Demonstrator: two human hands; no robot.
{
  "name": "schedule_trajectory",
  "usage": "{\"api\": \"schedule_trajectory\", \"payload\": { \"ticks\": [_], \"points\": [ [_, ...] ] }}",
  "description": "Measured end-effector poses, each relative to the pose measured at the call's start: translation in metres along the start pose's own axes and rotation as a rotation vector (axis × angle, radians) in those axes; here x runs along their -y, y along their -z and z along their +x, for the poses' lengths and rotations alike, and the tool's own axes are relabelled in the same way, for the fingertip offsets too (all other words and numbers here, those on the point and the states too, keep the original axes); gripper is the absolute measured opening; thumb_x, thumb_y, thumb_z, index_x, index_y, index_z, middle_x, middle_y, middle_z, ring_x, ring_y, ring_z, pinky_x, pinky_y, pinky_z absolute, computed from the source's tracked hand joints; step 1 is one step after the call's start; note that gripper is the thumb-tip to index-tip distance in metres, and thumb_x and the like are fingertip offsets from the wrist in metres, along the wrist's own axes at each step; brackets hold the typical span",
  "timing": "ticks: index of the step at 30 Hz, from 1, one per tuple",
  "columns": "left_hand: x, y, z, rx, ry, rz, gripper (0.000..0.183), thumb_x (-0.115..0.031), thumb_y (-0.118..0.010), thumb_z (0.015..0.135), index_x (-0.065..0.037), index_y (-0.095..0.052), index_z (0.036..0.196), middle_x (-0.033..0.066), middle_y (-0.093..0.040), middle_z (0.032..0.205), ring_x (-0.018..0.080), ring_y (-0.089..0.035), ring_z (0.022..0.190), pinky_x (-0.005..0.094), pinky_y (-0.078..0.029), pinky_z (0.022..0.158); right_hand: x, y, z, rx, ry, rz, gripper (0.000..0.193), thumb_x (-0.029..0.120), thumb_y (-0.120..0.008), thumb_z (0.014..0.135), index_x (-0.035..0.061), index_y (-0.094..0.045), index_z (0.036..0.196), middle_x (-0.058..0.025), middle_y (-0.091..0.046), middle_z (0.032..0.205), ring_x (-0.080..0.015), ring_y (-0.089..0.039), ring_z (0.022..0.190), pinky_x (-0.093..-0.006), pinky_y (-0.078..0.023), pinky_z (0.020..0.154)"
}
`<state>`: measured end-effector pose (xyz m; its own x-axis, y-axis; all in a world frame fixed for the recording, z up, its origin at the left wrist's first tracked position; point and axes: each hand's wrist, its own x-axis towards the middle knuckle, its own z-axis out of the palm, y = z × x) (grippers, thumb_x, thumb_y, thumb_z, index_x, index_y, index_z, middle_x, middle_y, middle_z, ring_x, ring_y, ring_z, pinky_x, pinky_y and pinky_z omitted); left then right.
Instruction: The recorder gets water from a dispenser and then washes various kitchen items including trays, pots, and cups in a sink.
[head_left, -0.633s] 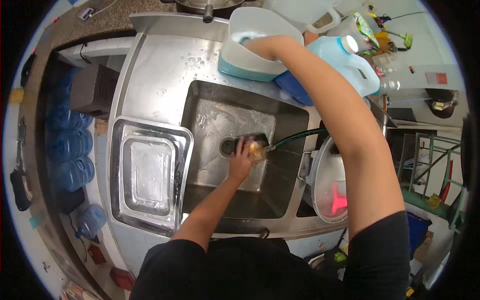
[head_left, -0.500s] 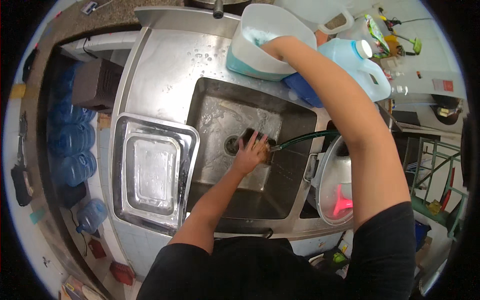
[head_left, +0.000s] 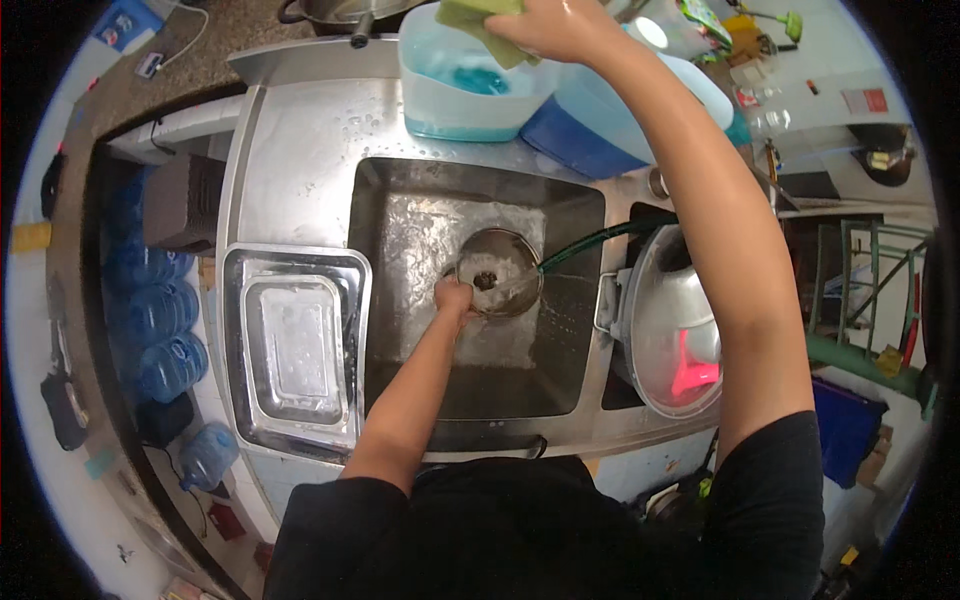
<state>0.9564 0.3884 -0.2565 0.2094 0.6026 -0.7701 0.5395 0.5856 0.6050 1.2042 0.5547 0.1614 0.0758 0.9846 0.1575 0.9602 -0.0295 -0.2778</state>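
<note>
In the sink (head_left: 560,375), my left hand (head_left: 453,296) is closed on the left rim of a round metal bowl (head_left: 515,285). The bowl has a dark patch at its middle. A green hose (head_left: 600,236) reaches over the sink's right edge, its end at the bowl's rim. My right hand (head_left: 560,28) is raised beyond the sink and grips a yellow-green sponge (head_left: 485,25). Right under the sponge stands an open white tub (head_left: 430,95) holding blue-green liquid.
Stacked metal trays (head_left: 240,350) lie left of the sink. A large metal pot lid (head_left: 655,330) with a pink item is on the right. A blue container (head_left: 580,135) sits beside the tub. A pot (head_left: 345,12) stands at the back. Water jugs (head_left: 165,310) fill the left shelf.
My right hand has come up out of the white tub with the sponge. My left hand, earlier spread near the hose end, now grips the bowl's rim. The view has shifted slightly.
</note>
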Motion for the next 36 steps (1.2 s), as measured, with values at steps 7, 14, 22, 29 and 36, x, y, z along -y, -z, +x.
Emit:
{"api": "schedule_trajectory", "payload": {
  "ticks": [7,14,22,29,36],
  "points": [
    [-0.015,0.011,-0.058,0.183,0.240,-0.351,0.021,0.005,-0.052,0.073,0.000,-0.059,0.093,0.0126,-0.065,0.083,0.0267,-0.066,0.060,0.0396,-0.056,0.043,0.031,-0.004,-0.149,-0.156,-0.142,0.238,0.034,0.020,-0.066,0.074,0.0039,-0.063,0.104,-0.0217,-0.067,0.091,-0.0400,-0.065,0.084,-0.0438,-0.052,0.073],
    [0.043,0.020,-0.013,0.406,0.296,-0.510,0.103,0.007,-0.049,0.075,-0.033,0.012,0.148,0.0139,-0.056,0.104,0.0212,-0.062,0.078,0.0361,-0.056,0.058,0.063,-0.168,-0.284,0.164,-0.613,0.473,0.035,0.020,-0.065,0.075,-0.0061,-0.055,0.097,-0.0295,-0.063,0.085,-0.0460,-0.063,0.084,-0.0502,-0.050,0.077],
    [0.014,0.039,-0.071,0.446,0.164,-0.452,0.090,0.009,-0.050,0.073,-0.025,-0.014,0.148,0.0105,-0.054,0.105,0.0172,-0.059,0.073,0.0360,-0.057,0.057,0.033,-0.349,-0.294,0.161,-0.978,0.335,0.041,0.019,-0.064,0.080,-0.0049,-0.051,0.110,-0.0304,-0.062,0.099,-0.0457,-0.062,0.093,-0.0499,-0.050,0.080],
    [0.011,0.108,-0.056,0.429,0.445,-0.108,0.072,0.007,-0.053,0.071,-0.009,-0.035,0.138,0.0078,-0.056,0.090,0.0154,-0.054,0.063,0.0309,-0.056,0.055,0.072,-0.337,-0.268,1.128,-0.124,0.582,0.042,0.023,-0.059,0.085,0.0039,-0.056,0.121,-0.0219,-0.063,0.113,-0.0380,-0.060,0.103,-0.0427,-0.046,0.090],
    [0.034,0.066,-0.091,0.508,0.307,-0.716,0.031,0.006,-0.051,0.074,0.004,-0.053,0.105,0.0145,-0.063,0.095,0.0272,-0.068,0.082,0.0403,-0.061,0.067,0.105,-0.338,-0.256,-0.129,-1.251,1.812,0.045,0.021,-0.062,0.086,0.0031,-0.049,0.126,-0.0230,-0.060,0.114,-0.0335,-0.062,0.103,-0.0425,-0.046,0.094]
  ]
}}
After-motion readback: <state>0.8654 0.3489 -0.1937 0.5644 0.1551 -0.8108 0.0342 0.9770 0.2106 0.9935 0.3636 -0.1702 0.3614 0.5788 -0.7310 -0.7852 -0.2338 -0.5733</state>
